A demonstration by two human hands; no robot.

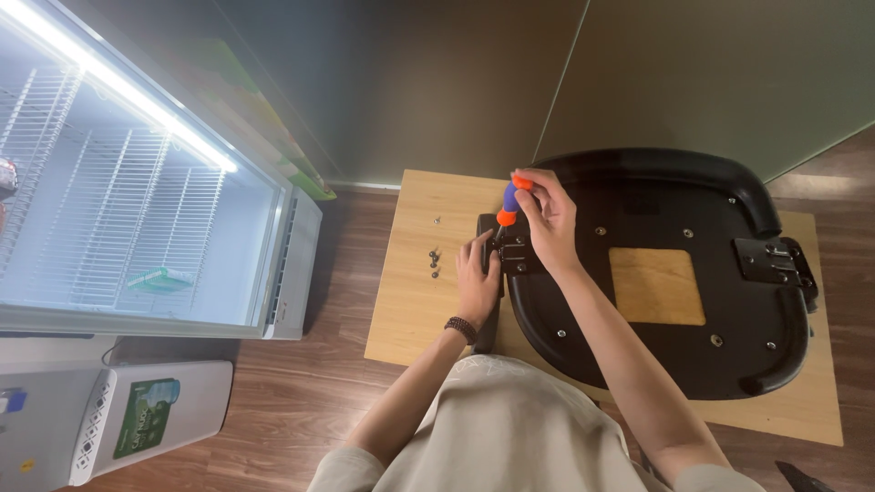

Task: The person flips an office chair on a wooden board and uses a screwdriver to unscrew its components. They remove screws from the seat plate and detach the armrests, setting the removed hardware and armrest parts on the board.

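A black plastic chair seat base (656, 364) lies upside down on a low wooden table (415, 292). My right hand (547, 219) grips a screwdriver with a blue and orange handle (509, 200), held upright over a black metal bracket (512, 255) at the seat's left edge. My left hand (476, 278) rests against a black armrest part beside that bracket, steadying it. A few small dark screws (435, 262) lie on the table to the left of my left hand. A second bracket (775, 262) sits on the seat's right edge.
An open display fridge (137, 210) with white wire shelves stands to the left. A white appliance (137, 419) sits on the wooden floor at lower left. Grey walls close the far side. A square opening (656, 287) in the seat shows the table.
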